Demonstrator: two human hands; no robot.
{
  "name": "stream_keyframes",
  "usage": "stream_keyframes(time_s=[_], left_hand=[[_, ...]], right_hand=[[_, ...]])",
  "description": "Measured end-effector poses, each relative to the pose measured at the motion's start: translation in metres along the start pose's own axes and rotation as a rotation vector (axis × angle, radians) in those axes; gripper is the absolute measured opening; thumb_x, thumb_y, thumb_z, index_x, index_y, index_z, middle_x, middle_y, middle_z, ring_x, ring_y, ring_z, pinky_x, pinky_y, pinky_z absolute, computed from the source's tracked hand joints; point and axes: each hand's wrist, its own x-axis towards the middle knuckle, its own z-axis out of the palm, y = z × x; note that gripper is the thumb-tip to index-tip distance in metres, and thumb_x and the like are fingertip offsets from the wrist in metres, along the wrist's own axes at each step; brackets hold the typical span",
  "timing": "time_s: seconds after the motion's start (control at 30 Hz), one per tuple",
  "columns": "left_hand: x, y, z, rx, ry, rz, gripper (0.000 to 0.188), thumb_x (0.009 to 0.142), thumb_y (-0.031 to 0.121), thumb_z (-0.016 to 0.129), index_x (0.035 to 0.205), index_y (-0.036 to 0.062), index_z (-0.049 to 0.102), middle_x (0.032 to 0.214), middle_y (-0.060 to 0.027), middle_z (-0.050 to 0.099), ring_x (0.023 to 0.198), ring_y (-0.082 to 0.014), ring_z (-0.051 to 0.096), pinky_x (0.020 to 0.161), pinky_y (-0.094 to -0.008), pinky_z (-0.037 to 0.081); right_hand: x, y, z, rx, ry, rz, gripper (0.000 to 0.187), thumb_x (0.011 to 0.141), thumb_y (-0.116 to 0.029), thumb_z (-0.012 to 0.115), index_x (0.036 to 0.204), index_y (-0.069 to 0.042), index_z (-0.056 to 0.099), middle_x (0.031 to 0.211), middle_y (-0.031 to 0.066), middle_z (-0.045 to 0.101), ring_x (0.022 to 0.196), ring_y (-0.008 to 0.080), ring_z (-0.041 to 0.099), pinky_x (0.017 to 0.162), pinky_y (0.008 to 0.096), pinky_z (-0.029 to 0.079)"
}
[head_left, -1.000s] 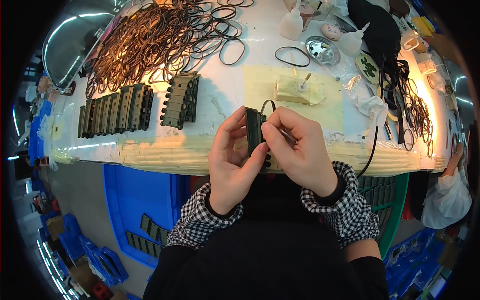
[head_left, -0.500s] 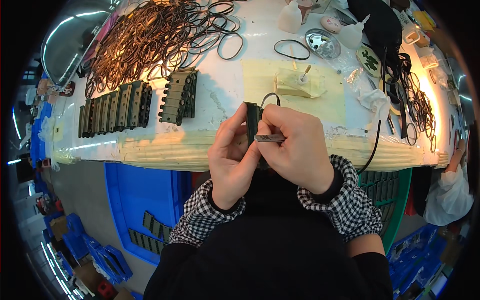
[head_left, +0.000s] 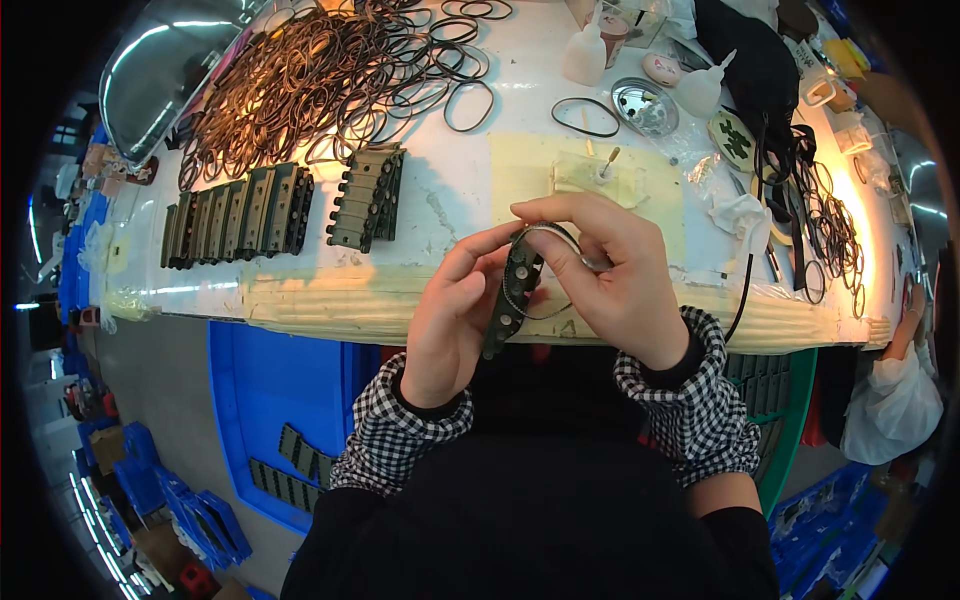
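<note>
Dark green plastic bar, studded with small round fittings, held upright just in front of the bench edge — pinched along its left side by left hand, fingers closed on it. Thin black rubber ring looped loosely around the bar's upper half, drawn up and over by right hand, whose fingertips arch over the top of the bar and grip the ring. Both hands close together, nearly touching, each clamped on its own piece.

Further back on the white bench: big tangle of the same rings, a row of green bars, a short stack of bars beside it, a yellow mat with squeeze bottles behind. Blue bin with more bars below on the left.

Likely trouble — ring springing off the fingertips if stretched too far or released unevenly, then dropping into the lap or toward the floor. Also a risk of the ring seating crooked, twisted or off the fittings, since much of it sits hidden behind the fingers. Slack left-hand grip could let the bar tilt and spoil the seating.
</note>
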Motion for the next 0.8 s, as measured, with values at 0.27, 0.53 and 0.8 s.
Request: stream_keyframes(time_s=[0.27,0.53,0.8], left_hand=[[0.001,-0.004,0.0,0.308,0.064,0.018,0.033,0.101,0.017,0.049,0.129,-0.0014,0.051,0.104,-0.0079,0.065,0.087,-0.0124,0.064,0.077,-0.0273,0.055],[0.002,0.0,-0.002,0.217,0.074,-0.011,0.033,0.099,0.014,0.053,0.127,-0.0021,0.054,0.104,-0.0073,0.066,0.086,-0.0104,0.063,0.077,-0.0263,0.055],[0.003,-0.003,-0.002,0.289,0.07,0.007,0.034,0.098,0.014,0.055,0.128,-0.0018,0.054,0.107,-0.0059,0.065,0.089,-0.0103,0.062,0.078,-0.0262,0.053]], right_hand=[[0.003,0.004,-0.004,-0.055,-0.105,-0.13,0.019,0.083,0.0,0.065,0.101,-0.005,0.067,0.084,0.0084,0.067,0.07,0.0233,0.064,0.059,0.0297,0.049],[-0.003,0.016,-0.002,-0.242,-0.042,-0.309,0.016,0.08,-0.006,0.07,0.095,-0.01,0.066,0.088,0.0034,0.07,0.07,0.0202,0.065,0.06,0.0308,0.045],[-0.004,0.016,-0.011,-0.258,-0.124,-0.273,0.033,0.067,-0.002,0.07,0.099,-0.009,0.062,0.092,0.0048,0.07,0.074,0.0234,0.065,0.062,0.0322,0.045]])
